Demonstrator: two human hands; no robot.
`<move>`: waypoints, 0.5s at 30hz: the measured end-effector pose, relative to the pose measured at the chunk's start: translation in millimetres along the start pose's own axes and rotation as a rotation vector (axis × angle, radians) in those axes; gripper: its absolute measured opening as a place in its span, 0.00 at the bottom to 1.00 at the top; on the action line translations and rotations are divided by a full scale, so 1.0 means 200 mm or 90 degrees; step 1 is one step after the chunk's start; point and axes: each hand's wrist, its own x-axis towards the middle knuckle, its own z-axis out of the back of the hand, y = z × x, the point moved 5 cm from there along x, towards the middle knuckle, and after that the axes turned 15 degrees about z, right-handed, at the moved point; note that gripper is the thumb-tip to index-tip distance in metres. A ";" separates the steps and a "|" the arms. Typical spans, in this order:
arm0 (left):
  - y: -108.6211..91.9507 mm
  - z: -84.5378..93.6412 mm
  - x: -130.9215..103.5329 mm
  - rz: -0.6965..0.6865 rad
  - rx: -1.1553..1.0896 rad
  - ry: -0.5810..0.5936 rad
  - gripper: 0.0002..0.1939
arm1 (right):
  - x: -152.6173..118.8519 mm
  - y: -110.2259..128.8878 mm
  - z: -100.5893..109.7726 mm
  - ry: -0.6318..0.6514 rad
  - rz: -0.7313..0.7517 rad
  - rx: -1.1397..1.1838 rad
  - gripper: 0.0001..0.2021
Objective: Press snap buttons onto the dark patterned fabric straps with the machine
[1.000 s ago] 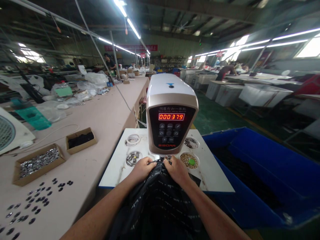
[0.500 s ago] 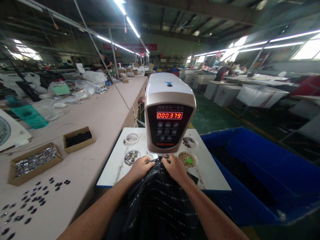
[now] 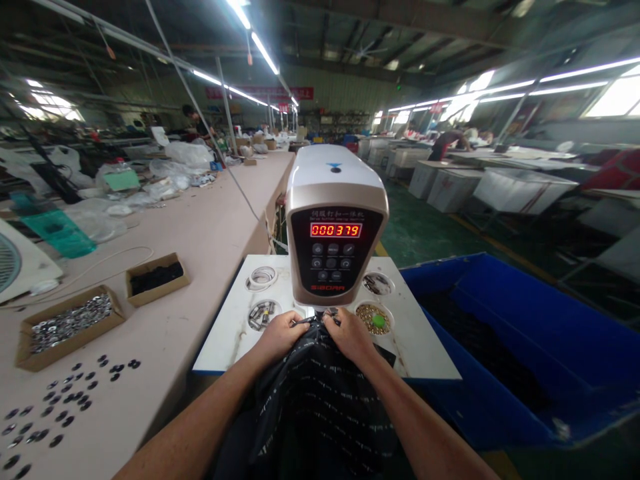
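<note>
A dark garment with rows of small white lettering [image 3: 320, 393] hangs from both hands toward me. My left hand [image 3: 283, 335] is closed, pinching its upper edge from the left. On the other side, my right hand [image 3: 347, 335] pinches the same edge, the fingers close together. Between them the edge lies under the head of a button-fastening machine [image 3: 337, 227], whose red display reads 000379. The exact spot under the head is mostly hidden by the machine and my fingers.
The machine's white table [image 3: 225, 347] has round wells with metal parts; one holds brass pieces [image 3: 370, 317] and a green object. Left, a long bench [image 3: 210, 233] carries a box of metal fasteners [image 3: 73, 323], a box of black pieces [image 3: 157, 277] and scattered discs. A blue bin [image 3: 550, 333] stands right.
Both hands and the garment stay where they were, and the display number is unchanged. A person in the left background has shifted slightly.
</note>
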 end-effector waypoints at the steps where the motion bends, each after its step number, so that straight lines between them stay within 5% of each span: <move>1: 0.00 0.00 0.00 0.002 -0.003 0.001 0.15 | 0.00 0.00 0.00 0.000 0.000 0.000 0.14; 15: 0.01 -0.01 0.01 0.005 -0.016 -0.006 0.14 | -0.01 -0.01 0.00 0.005 -0.008 0.016 0.14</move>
